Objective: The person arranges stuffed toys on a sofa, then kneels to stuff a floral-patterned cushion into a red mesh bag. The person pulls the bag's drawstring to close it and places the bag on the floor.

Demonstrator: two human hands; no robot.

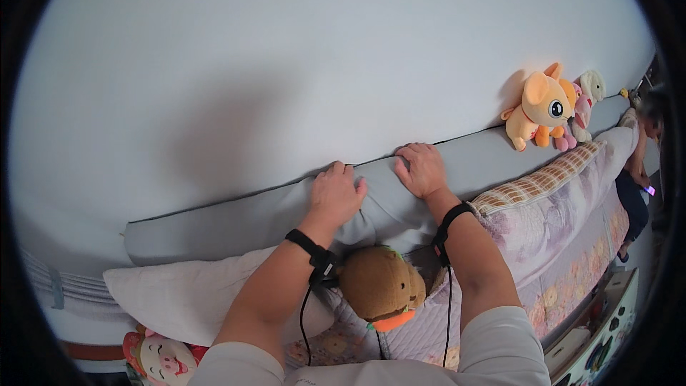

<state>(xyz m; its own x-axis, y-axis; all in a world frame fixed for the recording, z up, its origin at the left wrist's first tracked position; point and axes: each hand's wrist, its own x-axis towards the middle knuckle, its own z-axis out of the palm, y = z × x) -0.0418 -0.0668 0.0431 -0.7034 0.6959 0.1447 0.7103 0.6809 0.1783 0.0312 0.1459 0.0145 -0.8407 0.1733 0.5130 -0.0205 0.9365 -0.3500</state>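
Both of my hands rest on a grey fabric-covered headboard (225,225) against the wall. The fingers of my left hand (336,193) curl over its dark back edge, with the thumb on the near side. Just to the right, my right hand (424,169) grips the same edge, thumb pointing left. Between and below the hands the grey cover is creased. Under my forearms sits a brown plush toy (375,284) with an orange piece at its front. Black bands with cables circle both wrists. The fingertips behind the edge are partly hidden.
Several plush toys, a peach mouse-like one (541,110) nearest, stand on the headboard at right. A white pillow (214,284), a plaid-trimmed pillow (557,214) and a pig plush (166,359) lie around. Another person (635,187) sits at far right, beyond a white cabinet (595,327).
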